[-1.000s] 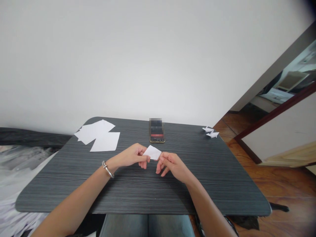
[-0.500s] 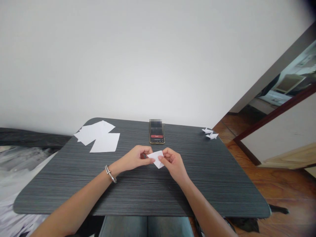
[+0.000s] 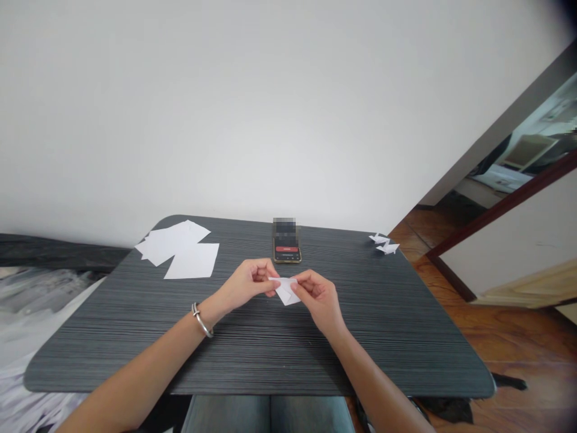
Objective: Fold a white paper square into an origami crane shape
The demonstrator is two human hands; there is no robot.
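Items counted: one table [image 3: 270, 355]. One phone [image 3: 286, 248] at its far edge. Two small folded paper figures [image 3: 384, 243] at the far right corner. Loose sheets [image 3: 180, 252] at the far left corner: at least three, overlapping, exact number unclear. One folded paper piece [image 3: 286, 290], mid-table. One bracelet [image 3: 202, 320].

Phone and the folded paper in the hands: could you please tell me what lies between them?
Nothing: in the head view, only bare table separates the phone from the folded paper.
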